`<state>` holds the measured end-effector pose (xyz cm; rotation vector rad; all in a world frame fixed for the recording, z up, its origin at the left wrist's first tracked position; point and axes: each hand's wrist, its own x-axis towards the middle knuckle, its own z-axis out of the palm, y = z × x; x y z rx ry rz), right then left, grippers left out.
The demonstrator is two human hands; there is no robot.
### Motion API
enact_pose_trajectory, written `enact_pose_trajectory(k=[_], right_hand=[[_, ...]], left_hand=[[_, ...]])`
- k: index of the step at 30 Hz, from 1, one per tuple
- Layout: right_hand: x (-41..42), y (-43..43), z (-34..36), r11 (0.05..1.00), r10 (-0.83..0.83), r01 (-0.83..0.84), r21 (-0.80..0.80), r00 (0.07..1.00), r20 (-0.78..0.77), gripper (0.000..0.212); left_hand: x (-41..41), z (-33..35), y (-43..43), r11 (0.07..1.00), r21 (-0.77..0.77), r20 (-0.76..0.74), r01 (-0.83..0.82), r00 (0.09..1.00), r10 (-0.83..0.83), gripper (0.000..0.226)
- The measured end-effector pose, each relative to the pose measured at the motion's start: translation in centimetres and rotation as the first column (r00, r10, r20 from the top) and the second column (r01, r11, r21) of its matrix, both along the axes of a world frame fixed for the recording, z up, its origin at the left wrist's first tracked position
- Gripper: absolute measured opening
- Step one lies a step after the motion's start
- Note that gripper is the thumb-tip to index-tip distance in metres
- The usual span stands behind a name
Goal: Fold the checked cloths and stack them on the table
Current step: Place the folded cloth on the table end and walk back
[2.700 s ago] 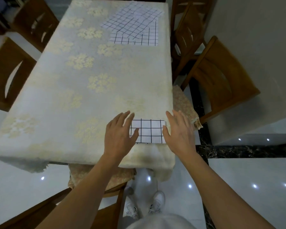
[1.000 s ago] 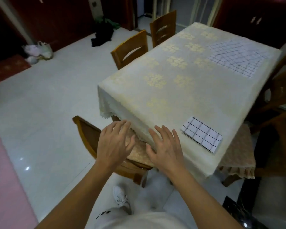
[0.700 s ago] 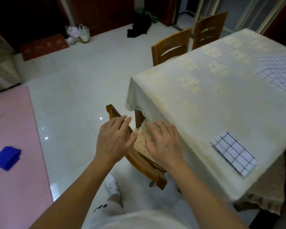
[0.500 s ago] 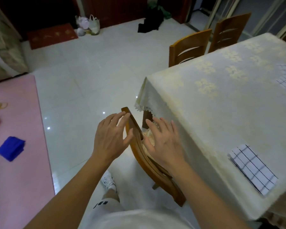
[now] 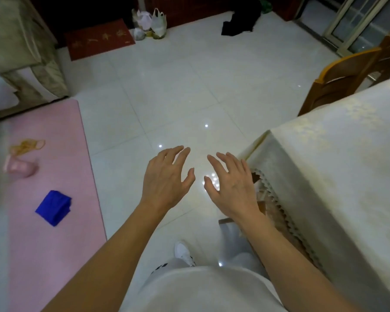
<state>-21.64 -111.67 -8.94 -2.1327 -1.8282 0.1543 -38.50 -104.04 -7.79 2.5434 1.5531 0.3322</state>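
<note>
Checked cloths fall outside our view, so we cannot tell where they lie. Of the table (image 5: 338, 167) we see one corner, draped in a cream tablecloth (image 5: 286, 176) with a scalloped hem. We count two wooden chairs (image 5: 338, 79) beyond it, one pink mat (image 5: 54, 244) with one folded blue cloth (image 5: 53, 207) on it, one red doormat (image 5: 99, 38) and one dark garment (image 5: 239, 21) on the white tiled floor (image 5: 178, 86). Our two hands hang over that floor, palms down. Our left hand (image 5: 167, 179) is wide, fingers spread, holding nothing. Our right hand (image 5: 232, 188) is likewise spread and empty, just beside the table's corner; whether it brushes the hem we cannot tell.
</note>
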Motion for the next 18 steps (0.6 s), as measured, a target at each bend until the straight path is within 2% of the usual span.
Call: enact_pose_trajectory(k=[5, 10, 18], right_hand=[[-2.4, 6.2, -0.3, 0.998, 0.027, -0.027, -0.057, 1.0, 0.005, 0.055], [-3.3, 12.8, -0.5, 0.996, 0.063, -0.064, -0.066, 0.998, -0.012, 0.059], [0.0, 25.6, -2.0, 0.998, 0.047, -0.048, -0.042, 0.999, -0.018, 0.058]], left_hand=[[-2.7, 0.1, 5.5, 0.999, -0.012, 0.025, -0.036, 0.999, 0.037, 0.059], [-4.0, -0.9, 11.6, 0.999, -0.004, -0.028, -0.034, 0.999, 0.034, 0.058], [-0.7, -1.1, 25.1, 1.0, -0.01, -0.075, -0.023, 0.997, 0.022, 0.06]])
